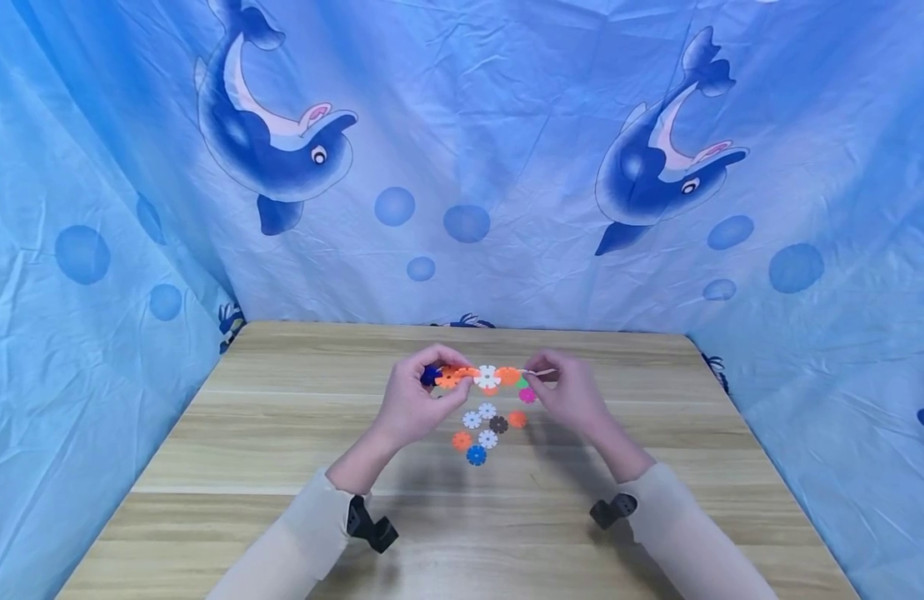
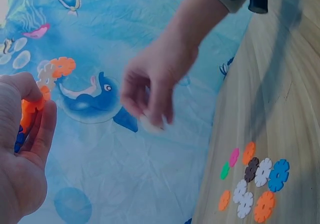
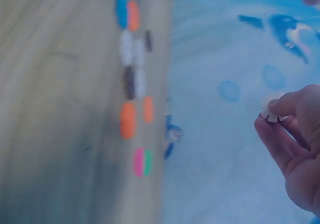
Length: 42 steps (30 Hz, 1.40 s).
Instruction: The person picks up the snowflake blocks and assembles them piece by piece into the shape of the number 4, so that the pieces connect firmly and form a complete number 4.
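Held up over the table, a chain of interlocking snowflake discs (image 1: 487, 377) runs from dark blue through orange and white to an orange end. My left hand (image 1: 412, 402) grips it by the blue and orange part, thumb and fingers curled round. A white snowflake disc (image 3: 272, 115) is pinched between the thumb and fingers of my right hand (image 1: 574, 393). In the head view this disc appears edge-on, close to the right end of the chain. The left wrist view shows the chain's white and orange end (image 2: 63, 67) sticking out past my left fingers.
Loose snowflake discs lie below my hands: several white ones (image 1: 487, 439), orange ones (image 1: 517, 419), a blue one (image 1: 476, 455), a dark brown one (image 1: 498, 425), and pink (image 1: 527, 396) and green ones near my right hand. A blue dolphin-print curtain (image 1: 469, 275) surrounds the wooden table (image 1: 282, 450).
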Tool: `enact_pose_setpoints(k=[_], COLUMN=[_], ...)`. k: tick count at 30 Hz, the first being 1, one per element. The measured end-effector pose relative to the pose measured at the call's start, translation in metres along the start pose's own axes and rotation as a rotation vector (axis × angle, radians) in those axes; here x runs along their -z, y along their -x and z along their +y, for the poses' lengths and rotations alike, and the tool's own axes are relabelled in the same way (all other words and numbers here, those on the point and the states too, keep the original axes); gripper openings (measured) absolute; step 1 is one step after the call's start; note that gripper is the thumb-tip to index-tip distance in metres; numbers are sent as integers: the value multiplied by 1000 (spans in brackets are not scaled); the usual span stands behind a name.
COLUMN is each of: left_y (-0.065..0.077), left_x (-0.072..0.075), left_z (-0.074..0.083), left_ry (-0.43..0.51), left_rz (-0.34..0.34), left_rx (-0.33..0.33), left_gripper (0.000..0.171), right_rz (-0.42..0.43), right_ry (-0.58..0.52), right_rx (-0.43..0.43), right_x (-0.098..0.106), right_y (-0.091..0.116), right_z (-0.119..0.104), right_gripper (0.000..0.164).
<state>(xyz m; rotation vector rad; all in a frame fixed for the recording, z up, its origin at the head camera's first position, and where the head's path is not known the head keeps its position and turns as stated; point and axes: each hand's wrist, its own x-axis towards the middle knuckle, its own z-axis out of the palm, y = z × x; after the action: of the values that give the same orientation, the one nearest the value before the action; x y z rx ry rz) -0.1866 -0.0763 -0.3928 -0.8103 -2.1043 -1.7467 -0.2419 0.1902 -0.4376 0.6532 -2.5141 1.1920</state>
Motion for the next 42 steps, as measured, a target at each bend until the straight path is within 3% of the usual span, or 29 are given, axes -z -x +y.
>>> enact_pose_setpoints(k=[9,20,33,39,42], left_y=[1,1,2,1,1], left_x=[2,2,0,0,1], left_z=[-2,-1,-1,-1,0], left_ry=[0,-22,-14,-12,-17], left_rz=[-1,7,-9,-16,-27], left_rx=[-17,8,6,16,9], left_gripper=[15,16,15,15,15], right_rz=[204,281,323,340,346], right_ry=[-82,-114,-55,-57,-57], right_rx=[340,563,648,709,740], right_x=[17,26,29,28,28], right_y=[11,19,21,21,20], right_z=[-27,-48,-63,-65,-65], right_gripper=[23,29,30,6,10])
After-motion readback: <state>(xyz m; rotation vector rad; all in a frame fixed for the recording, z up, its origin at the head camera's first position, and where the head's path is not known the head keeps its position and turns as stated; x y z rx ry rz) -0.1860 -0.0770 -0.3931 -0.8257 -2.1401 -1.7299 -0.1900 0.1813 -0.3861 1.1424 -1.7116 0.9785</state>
